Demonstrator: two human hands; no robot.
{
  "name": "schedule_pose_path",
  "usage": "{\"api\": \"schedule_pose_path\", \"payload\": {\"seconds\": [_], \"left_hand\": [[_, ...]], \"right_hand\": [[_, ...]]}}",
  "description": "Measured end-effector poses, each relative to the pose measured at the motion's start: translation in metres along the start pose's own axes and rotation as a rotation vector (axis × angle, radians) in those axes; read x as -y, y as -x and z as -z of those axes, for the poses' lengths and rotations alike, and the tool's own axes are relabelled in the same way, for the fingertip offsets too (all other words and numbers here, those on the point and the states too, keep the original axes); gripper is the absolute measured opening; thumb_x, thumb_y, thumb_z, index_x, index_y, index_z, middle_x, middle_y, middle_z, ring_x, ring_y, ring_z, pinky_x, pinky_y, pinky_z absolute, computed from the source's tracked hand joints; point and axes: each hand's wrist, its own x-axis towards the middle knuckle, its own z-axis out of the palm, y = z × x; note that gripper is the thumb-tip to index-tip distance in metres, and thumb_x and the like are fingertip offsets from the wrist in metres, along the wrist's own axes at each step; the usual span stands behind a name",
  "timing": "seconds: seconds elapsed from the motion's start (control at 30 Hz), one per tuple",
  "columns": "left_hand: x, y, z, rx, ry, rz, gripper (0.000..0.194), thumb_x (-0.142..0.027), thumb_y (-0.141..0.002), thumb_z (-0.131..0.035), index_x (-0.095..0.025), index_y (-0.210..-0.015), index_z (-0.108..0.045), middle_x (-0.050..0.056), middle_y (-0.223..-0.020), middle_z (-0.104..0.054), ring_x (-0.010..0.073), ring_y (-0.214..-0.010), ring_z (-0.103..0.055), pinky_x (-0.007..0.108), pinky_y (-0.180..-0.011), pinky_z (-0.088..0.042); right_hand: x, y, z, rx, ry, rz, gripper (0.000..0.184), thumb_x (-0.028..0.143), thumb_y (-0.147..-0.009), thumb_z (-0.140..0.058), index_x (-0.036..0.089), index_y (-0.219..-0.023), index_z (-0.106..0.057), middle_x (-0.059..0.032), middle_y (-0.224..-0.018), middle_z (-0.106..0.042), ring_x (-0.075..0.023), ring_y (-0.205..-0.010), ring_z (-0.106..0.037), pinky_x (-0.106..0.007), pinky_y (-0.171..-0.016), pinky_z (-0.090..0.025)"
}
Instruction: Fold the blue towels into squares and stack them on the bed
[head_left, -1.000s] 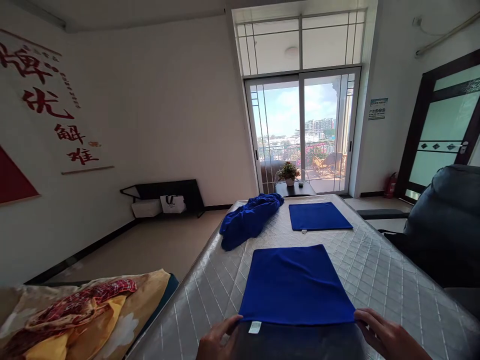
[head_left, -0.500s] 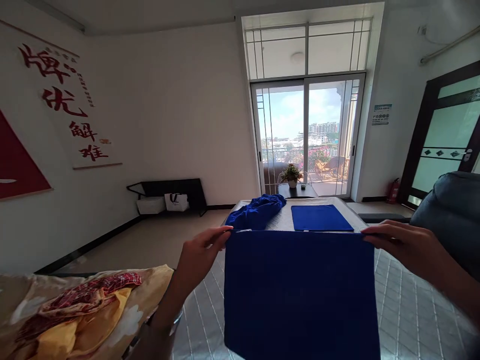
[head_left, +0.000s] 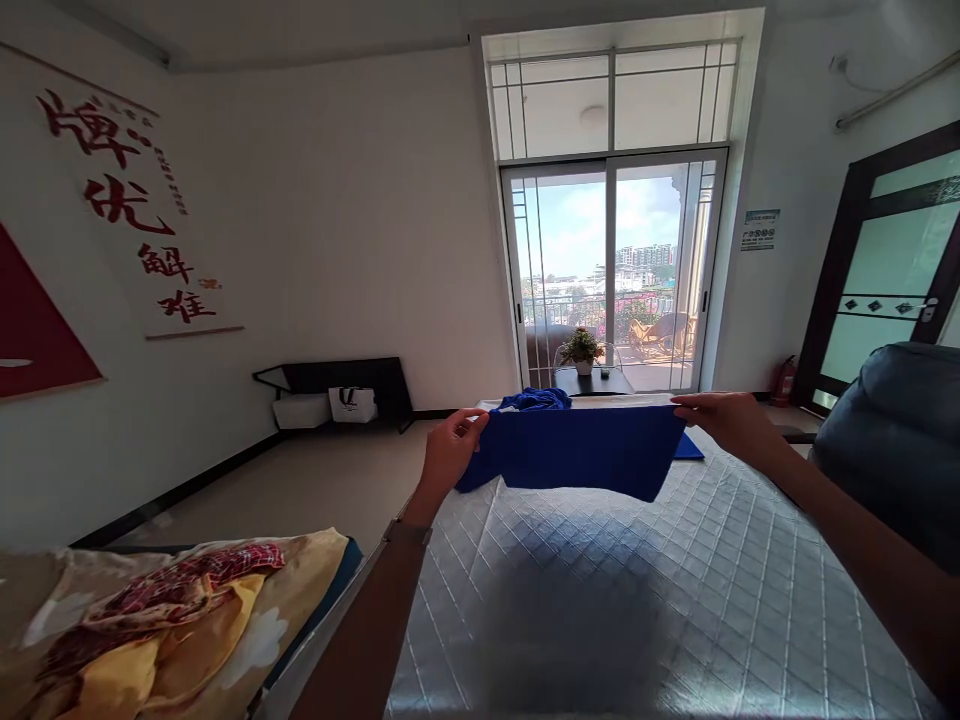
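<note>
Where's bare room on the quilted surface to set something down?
The near stretch of the silver quilted surface looks bare, bordered by the held blue cloth beyond and the left forearm and right forearm at the sides. The far end is crowded: a crumpled blue cloth and a flat blue cloth lie partly hidden behind the held one.

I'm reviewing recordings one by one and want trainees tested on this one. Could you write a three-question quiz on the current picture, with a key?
1. True or false: only one hand holds the blue cloth that is raised in the air.
2. What does the plant stand on? A) a chair; B) a small table; C) the floor.
3. Fill in: a band is worn on the ____ wrist.

Key:
1. False; the left hand and the right hand both grip it.
2. B.
3. Left.
</note>
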Motion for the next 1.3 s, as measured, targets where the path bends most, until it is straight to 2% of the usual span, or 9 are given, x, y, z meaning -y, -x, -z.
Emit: {"api": "schedule_pose_path", "payload": {"seconds": [0.13, 0.23, 0.33, 0.47, 0.63, 0.8, 1.03, 1.17, 1.3], "left_hand": [[0.019, 0.049, -0.010, 0.049, 0.221, 0.153, 0.047, -0.061, -0.079, -0.067, -0.018, -0.100, -0.069, 0.003, -0.078, -0.074, 0.0186, -0.067, -0.069, 0.030, -0.065, -0.054], [0.048, 0.103, -0.025, 0.172, 0.324, 0.358, 0.048, -0.062, -0.074, -0.067, -0.017, -0.091, -0.070, 0.006, -0.075, -0.076, 0.0238, -0.071, -0.073, 0.035, -0.069, -0.058], [0.075, 0.152, -0.041, 0.314, 0.244, 0.569, 0.053, -0.069, -0.072, -0.062, -0.017, -0.082, -0.071, 0.007, -0.071, -0.077, 0.0273, -0.071, -0.074, 0.038, -0.069, -0.059], [0.092, 0.191, -0.052, 0.386, 0.016, 0.580, 0.054, -0.072, -0.068, -0.061, -0.019, -0.075, -0.068, 0.007, -0.071, -0.076, 0.0279, -0.069, -0.073, 0.036, -0.067, -0.056], [0.091, 0.208, -0.052, 0.364, -0.071, 0.567, 0.035, -0.057, -0.077, -0.056, -0.023, -0.085, -0.062, 0.002, -0.069, -0.076, 0.0247, -0.068, -0.074, 0.031, -0.066, -0.055], [0.084, 0.221, -0.050, 0.323, -0.310, 0.516, 0.021, -0.037, -0.088, -0.044, -0.027, -0.091, -0.063, 0.000, -0.076, -0.077, 0.0207, -0.076, -0.075, 0.026, -0.070, -0.052], [0.082, 0.241, -0.051, 0.362, -0.575, 0.494, 0.028, -0.028, -0.095, -0.037, -0.028, -0.100, -0.065, 0.003, -0.096, -0.079, 0.0208, -0.088, -0.075, 0.027, -0.075, -0.051], [0.082, 0.251, -0.046, 0.424, -0.707, 0.447, 0.030, -0.027, -0.095, -0.040, -0.026, -0.106, -0.068, 0.006, -0.103, -0.076, 0.0218, -0.098, -0.072, 0.031, -0.085, -0.051], [0.058, 0.240, -0.052, 0.491, -0.730, 0.335, 0.027, -0.024, -0.094, -0.043, -0.027, -0.099, -0.069, 0.004, -0.099, -0.075, 0.0217, -0.098, -0.069, 0.032, -0.087, -0.050]], "right_hand": [[-0.006, 0.052, -0.020, -0.064, -0.075, 0.036, 0.037, 0.061, -0.086, -0.061, 0.029, -0.097, -0.078, -0.0028, -0.091, -0.078, -0.0247, -0.076, -0.073, -0.040, -0.073, -0.058], [-0.021, 0.113, -0.056, 0.076, -0.224, -0.050, 0.035, 0.059, -0.088, -0.060, 0.029, -0.094, -0.076, -0.0028, -0.095, -0.078, -0.0233, -0.079, -0.073, -0.039, -0.074, -0.060], [-0.039, 0.175, -0.094, 0.257, -0.289, -0.142, 0.026, 0.047, -0.090, -0.057, 0.027, -0.087, -0.073, -0.0033, -0.099, -0.076, -0.0209, -0.080, -0.072, -0.035, -0.074, -0.060], [-0.054, 0.227, -0.123, 0.368, -0.203, -0.246, 0.020, 0.029, -0.086, -0.051, 0.027, -0.087, -0.070, -0.0031, -0.103, -0.074, -0.0186, -0.081, -0.071, -0.031, -0.076, -0.056], [-0.049, 0.245, -0.126, 0.339, -0.175, -0.295, 0.024, 0.028, -0.086, -0.045, 0.027, -0.088, -0.069, -0.0048, -0.103, -0.073, -0.0204, -0.091, -0.071, -0.031, -0.081, -0.055], [-0.045, 0.259, -0.122, 0.374, -0.155, -0.290, 0.029, 0.021, -0.087, -0.042, 0.027, -0.091, -0.069, -0.0054, -0.107, -0.073, -0.0188, -0.094, -0.070, -0.029, -0.085, -0.054], [-0.047, 0.282, -0.124, 0.337, -0.076, -0.216, 0.025, 0.019, -0.087, -0.045, 0.028, -0.093, -0.068, -0.0030, -0.101, -0.073, -0.0174, -0.093, -0.070, -0.027, -0.086, -0.054], [-0.047, 0.289, -0.123, 0.407, 0.069, -0.200, 0.025, 0.015, -0.076, -0.052, 0.028, -0.089, -0.068, -0.0021, -0.102, -0.072, -0.0204, -0.099, -0.068, -0.032, -0.090, -0.053], [-0.038, 0.274, -0.118, 0.453, 0.139, -0.187, 0.024, 0.024, -0.084, -0.053, 0.030, -0.097, -0.072, -0.0036, -0.113, -0.072, -0.0235, -0.109, -0.066, -0.038, -0.096, -0.052]]}}
